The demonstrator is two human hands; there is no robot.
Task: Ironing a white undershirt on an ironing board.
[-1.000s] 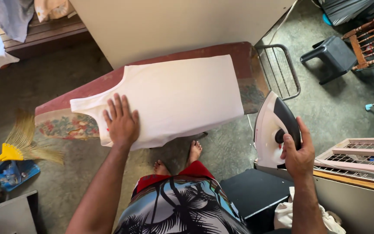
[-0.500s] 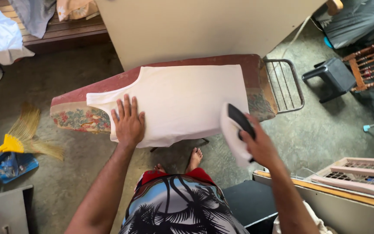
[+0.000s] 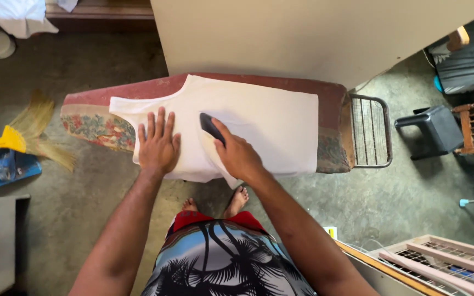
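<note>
**Iron down on white vest, left hand pinning the cloth**

Head view, the only one. A white sleeveless vest point(image 3: 248, 123) lay flat along the ironing board point(image 3: 333, 96), neck and armholes toward the board's narrow left end, hem toward the wire iron rest point(image 3: 371, 131) at the right end. The vest's near edge hung slightly over the board's near edge.

The right hand point(image 3: 237, 156) was closed round the dark handle of a white iron point(image 3: 210, 137), fingers wrapped over the top. The iron sat sole-down on the vest, near its middle and toward the near edge of the board, nose pointing to the far side. Most of the iron's body was hidden under the hand; only the handle's tip and a pale flank showed.

The left hand point(image 3: 157, 145) lay flat, fingers spread wide, palm pressed on the vest just left of the iron, by the near armhole. It gripped nothing. The two hands were near each other but apart.

Around the board: a yellow-handled broom point(image 3: 28, 137) on the concrete floor off the left end, a dark plastic stool point(image 3: 434, 129) beyond the right end, and a pale wall panel point(image 3: 314, 33) along the far edge.
</note>
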